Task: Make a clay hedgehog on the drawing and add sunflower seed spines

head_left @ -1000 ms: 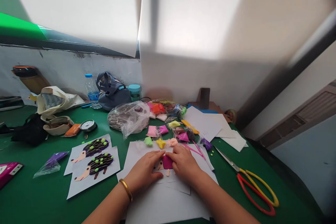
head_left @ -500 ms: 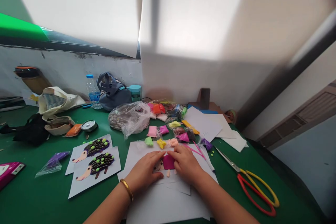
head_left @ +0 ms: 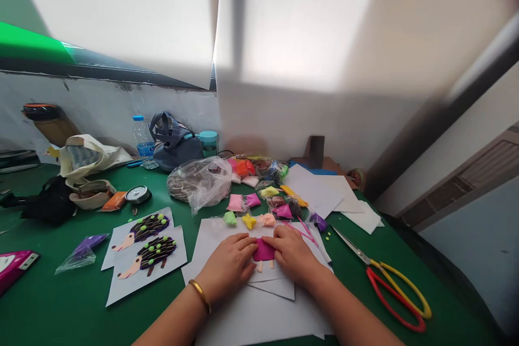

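- Our left hand (head_left: 227,263) and right hand (head_left: 292,253): together, pressing magenta clay (head_left: 264,251) on white paper (head_left: 214,240).
- Two dotted clay hedgehogs (head_left: 153,252) on sheets, left on the counter (head_left: 60,275): finished-looking.
- Our piece: no spines or dots showing yet.

This looks like a crafts corner: a green-covered tabletop (head_left: 36,286) spread with packets of modelling clay (head_left: 235,203), paper sheets (head_left: 211,243), scissors (head_left: 371,265) and clay hedgehog pictures (head_left: 148,254).
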Action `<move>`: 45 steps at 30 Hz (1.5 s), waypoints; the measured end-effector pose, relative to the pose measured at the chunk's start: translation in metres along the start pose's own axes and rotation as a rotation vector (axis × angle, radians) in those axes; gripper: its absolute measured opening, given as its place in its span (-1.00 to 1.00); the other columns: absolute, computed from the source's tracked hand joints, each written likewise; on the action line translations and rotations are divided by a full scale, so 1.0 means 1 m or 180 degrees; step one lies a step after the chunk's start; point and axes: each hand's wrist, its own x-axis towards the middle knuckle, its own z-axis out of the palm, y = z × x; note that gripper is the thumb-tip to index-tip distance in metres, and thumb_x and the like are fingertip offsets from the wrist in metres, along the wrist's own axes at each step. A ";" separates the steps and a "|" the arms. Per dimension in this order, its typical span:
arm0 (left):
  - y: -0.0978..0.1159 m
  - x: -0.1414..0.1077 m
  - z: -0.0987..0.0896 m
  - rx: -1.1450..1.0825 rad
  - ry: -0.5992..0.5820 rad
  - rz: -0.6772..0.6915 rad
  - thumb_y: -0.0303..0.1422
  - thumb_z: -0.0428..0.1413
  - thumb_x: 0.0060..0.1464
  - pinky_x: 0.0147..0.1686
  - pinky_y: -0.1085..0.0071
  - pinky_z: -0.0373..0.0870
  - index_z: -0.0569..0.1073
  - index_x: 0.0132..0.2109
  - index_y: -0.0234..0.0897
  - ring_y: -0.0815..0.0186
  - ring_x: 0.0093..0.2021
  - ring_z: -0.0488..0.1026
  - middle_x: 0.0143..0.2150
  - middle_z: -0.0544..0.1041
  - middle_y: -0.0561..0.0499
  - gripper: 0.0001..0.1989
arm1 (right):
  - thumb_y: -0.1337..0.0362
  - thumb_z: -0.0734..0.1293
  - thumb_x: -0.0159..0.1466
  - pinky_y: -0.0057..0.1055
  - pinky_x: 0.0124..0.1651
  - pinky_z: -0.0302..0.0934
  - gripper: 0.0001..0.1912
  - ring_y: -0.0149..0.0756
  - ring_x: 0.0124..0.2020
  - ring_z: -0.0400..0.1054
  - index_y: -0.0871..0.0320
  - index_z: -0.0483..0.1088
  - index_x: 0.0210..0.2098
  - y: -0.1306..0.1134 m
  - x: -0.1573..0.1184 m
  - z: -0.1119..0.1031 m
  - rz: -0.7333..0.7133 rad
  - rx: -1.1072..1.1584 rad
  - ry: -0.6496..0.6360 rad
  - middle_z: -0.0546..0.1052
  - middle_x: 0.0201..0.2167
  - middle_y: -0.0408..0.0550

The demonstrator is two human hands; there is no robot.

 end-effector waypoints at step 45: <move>-0.007 0.007 0.012 -0.0835 0.0164 -0.0449 -0.31 -0.14 0.31 0.33 0.09 0.06 0.15 0.33 -0.19 0.23 0.15 0.40 0.10 0.52 -0.03 -0.53 | 0.55 0.16 0.17 -0.35 -0.03 0.21 -0.49 -0.25 -0.14 0.31 0.05 0.53 -0.03 0.013 -0.001 -0.002 0.0209 0.0811 -0.0074 0.40 -0.22 -0.03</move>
